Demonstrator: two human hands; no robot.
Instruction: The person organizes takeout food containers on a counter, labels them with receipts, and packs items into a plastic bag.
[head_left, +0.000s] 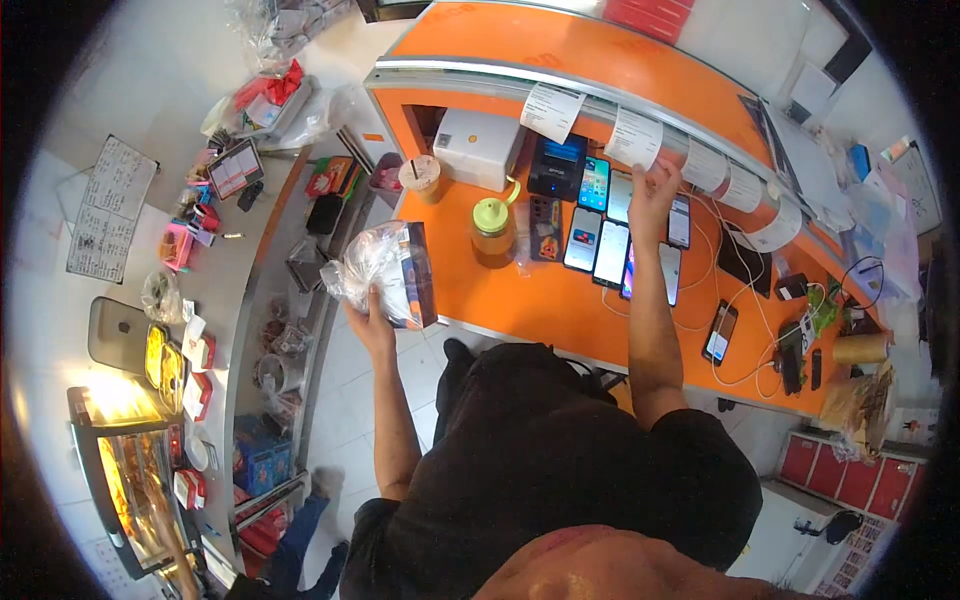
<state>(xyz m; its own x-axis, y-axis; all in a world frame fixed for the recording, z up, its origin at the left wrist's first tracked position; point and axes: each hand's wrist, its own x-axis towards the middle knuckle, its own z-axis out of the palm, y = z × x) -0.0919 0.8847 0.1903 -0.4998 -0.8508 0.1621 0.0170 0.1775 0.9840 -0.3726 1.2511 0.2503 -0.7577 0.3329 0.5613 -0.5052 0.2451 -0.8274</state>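
Note:
My left hand (371, 322) grips the gathered top of a clear plastic bag (373, 255). Inside the bag is a dark and orange printed box (417, 277), held just off the counter's left front edge. Over the orange counter (480, 304), my right hand (655, 191) reaches up to a printed paper receipt (634, 139) hanging from the metal rail. Its fingertips pinch the lower edge of that slip. Beneath my right forearm lie several smartphones (611, 251) with lit screens, some partly hidden by the arm.
A black receipt printer (556, 165), a white box-shaped device (478, 148), a lidded cup (421, 178) and a green-lidded jar (493, 229) stand on the counter. White cables (739, 289) cross its right side. A lit food warmer (135, 480) and another person's legs (304, 536) are at left.

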